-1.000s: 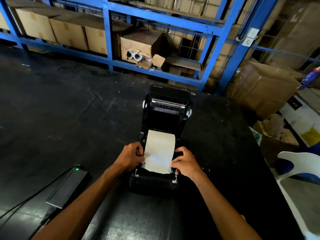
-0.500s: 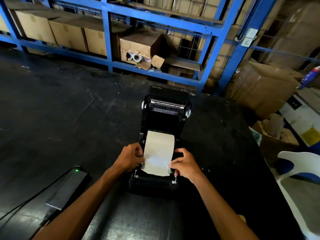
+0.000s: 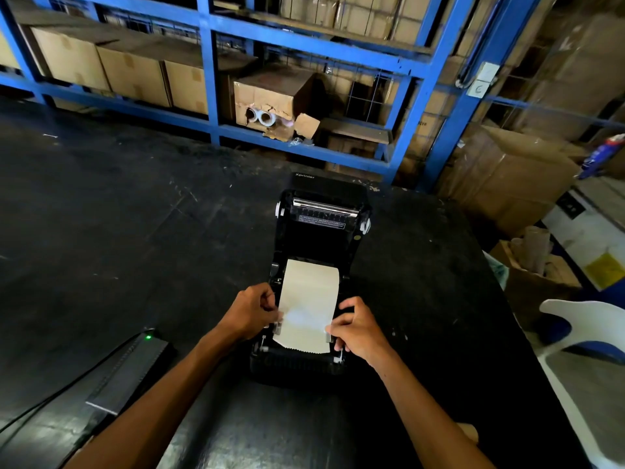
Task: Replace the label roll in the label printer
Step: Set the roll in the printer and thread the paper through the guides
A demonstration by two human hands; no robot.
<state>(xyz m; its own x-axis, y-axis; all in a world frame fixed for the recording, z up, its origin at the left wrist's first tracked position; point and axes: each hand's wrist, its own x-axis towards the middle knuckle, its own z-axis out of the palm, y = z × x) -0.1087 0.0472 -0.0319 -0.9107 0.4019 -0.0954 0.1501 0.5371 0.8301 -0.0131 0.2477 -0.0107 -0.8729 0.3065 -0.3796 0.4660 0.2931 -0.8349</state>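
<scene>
Head view shows the label strip lying flat down the middle of the open label printer, fed from the roll bay toward the front edge. It sits a touch further forward and straighter than a moment ago, its serrated end now close to the front lip. I judge the threading nearly done, with the lid, upright at 12 o'clock, yet to be closed. The left hand pinches the strip's edge at 9 o'clock, and the right hand is clamped on the opposite edge at 3 o'clock, both beside the paper guides.

The printer stands on the black counter. At 8 o'clock lies a power brick with a green light. On the blue shelving at 12 o'clock a torn cardboard box holds white rolls, visible through the tear. At 3 o'clock an open carton holds brown cardboard tubes.
</scene>
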